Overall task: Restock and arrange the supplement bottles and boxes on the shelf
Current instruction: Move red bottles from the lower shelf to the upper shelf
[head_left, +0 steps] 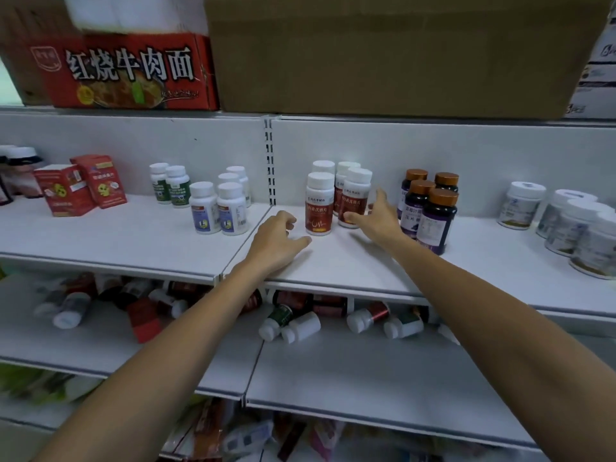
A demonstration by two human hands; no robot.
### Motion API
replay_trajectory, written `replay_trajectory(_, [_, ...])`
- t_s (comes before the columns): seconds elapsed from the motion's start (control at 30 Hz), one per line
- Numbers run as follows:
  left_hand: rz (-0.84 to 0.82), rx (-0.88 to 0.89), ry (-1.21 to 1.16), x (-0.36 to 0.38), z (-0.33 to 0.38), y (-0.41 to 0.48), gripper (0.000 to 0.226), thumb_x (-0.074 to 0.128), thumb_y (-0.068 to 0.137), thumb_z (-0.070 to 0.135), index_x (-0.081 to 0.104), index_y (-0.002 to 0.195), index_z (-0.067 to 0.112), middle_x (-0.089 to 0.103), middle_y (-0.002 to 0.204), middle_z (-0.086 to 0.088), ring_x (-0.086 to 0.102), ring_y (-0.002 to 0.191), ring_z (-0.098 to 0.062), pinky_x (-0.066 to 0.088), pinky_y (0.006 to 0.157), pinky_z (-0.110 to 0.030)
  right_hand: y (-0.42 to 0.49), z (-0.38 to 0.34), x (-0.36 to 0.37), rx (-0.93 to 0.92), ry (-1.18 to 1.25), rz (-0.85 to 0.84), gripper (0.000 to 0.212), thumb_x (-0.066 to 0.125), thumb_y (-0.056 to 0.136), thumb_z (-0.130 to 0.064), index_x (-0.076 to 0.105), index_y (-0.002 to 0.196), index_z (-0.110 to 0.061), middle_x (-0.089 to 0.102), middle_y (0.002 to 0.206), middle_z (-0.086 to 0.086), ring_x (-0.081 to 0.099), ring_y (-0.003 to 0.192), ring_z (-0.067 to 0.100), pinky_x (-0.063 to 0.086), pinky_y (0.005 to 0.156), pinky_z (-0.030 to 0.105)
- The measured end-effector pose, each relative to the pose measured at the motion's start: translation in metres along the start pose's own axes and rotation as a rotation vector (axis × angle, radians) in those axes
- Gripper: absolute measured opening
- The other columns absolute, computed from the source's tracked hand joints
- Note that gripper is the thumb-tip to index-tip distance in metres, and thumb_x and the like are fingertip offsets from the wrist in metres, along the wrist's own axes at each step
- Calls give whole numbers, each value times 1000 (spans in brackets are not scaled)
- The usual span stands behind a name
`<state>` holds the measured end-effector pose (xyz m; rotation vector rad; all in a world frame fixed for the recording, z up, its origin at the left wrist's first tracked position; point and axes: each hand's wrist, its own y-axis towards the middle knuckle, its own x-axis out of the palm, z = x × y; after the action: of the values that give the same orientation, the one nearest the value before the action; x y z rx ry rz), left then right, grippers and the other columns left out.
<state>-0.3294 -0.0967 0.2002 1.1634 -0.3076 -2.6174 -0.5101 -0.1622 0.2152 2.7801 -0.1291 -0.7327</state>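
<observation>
Far left on the shelf (pixel 133 235): red boxes (pixel 80 185), then white bottles (pixel 218 208), grouped by kind, labels outward, presumably for shoppers. Left hand (pixel 276 241) loosely curled, empty, just beside the red-labelled bottles (pixel 318 208); right hand (pixel 376 218) spread, fingertips touching one at its base, likely squaring the cluster. White caps, dark-red labels, upright. Further right, purple bottles (pixel 430 215), copper lids.

On the shelf (pixel 133 235), left to right: boxes (pixel 80 185), small bottles (pixel 170 185), a bottle cluster (pixel 220 205), the upright (pixel 270 161), a bottle block (pixel 320 205), tall bottles (pixel 430 208), jars (pixel 566 221). The left hand (pixel 276 241) lies before the block's left; the right hand (pixel 376 218) sits between block and tall bottles. Cartons (pixel 383 55) stand above; tipped bottles (pixel 300 325) lie on the lower shelf (pixel 350 368)
</observation>
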Motion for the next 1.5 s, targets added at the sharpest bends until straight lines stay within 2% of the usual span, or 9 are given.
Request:
replay_trajectory(0.27, [54,68,-9,-10,2,-55,35,64,84,24,56,117,16,58,120,-1,56,94,-14,44,87,-29,-53,1,-6,-88,-35,3,55,64,87,-13,40,137,-7,52,134,11,50,118,21,39,93,26])
replay_trajectory(0.4, [57,81,-10,-23,0,-77,33,63,83,22,57,115,17,58,116,-1,57,93,-15,46,88,-32,-72,-1,-6,-101,-149,0,57,65,86,-17,42,137,-7,53,134,11,50,121,24,42,101,34])
replay_trajectory(0.6, [16,108,-65,-37,-19,-129,28,61,84,14,59,112,12,61,113,-3,55,91,-11,41,80,-21,-129,-7,-1,-142,-186,155,39,62,85,-17,55,123,-9,62,113,8,55,106,23,45,87,33])
replay_trajectory(0.73, [-18,48,-88,-35,-41,-168,29,66,83,19,61,110,12,64,108,-5,58,93,-15,45,83,-26,-179,-7,7,-134,-185,223,24,59,84,-13,59,107,-9,59,96,4,54,95,21,37,72,28])
replay_trajectory(1.03, [-124,-97,-64,-20,-93,-222,32,64,84,23,58,114,13,59,115,-6,57,100,-19,46,86,-31,-240,38,39,7,-204,-5,29,63,86,-14,58,113,-4,62,110,12,58,99,27,48,79,35])
replay_trajectory(1.23, [-126,-152,-35,-6,-126,-195,35,63,85,24,56,118,12,58,120,-5,54,107,-18,42,88,-28,-215,63,68,135,-193,-111,38,64,84,-10,56,120,-2,61,119,17,57,107,31,47,89,37])
replay_trajectory(1.33, [-142,-186,4,10,-147,-162,37,62,86,23,55,121,13,56,125,-5,52,114,-19,39,91,-27,-189,78,85,191,-197,-148,31,62,85,-7,57,114,4,61,113,22,57,104,34,46,88,38])
replay_trajectory(1.4, [-154,-191,31,22,-161,-135,40,62,86,22,54,123,12,55,129,-6,51,118,-21,39,92,-28,-166,94,100,218,-201,-182,26,59,87,-8,58,109,5,62,106,18,58,99,32,45,81,34])
replay_trajectory(1.5, [-169,-191,91,41,-185,-88,41,63,86,22,54,123,10,56,128,-10,52,117,-26,41,90,-29,-120,121,124,231,-189,-216,29,59,86,-17,63,114,-12,67,104,3,62,100,24,50,80,33])
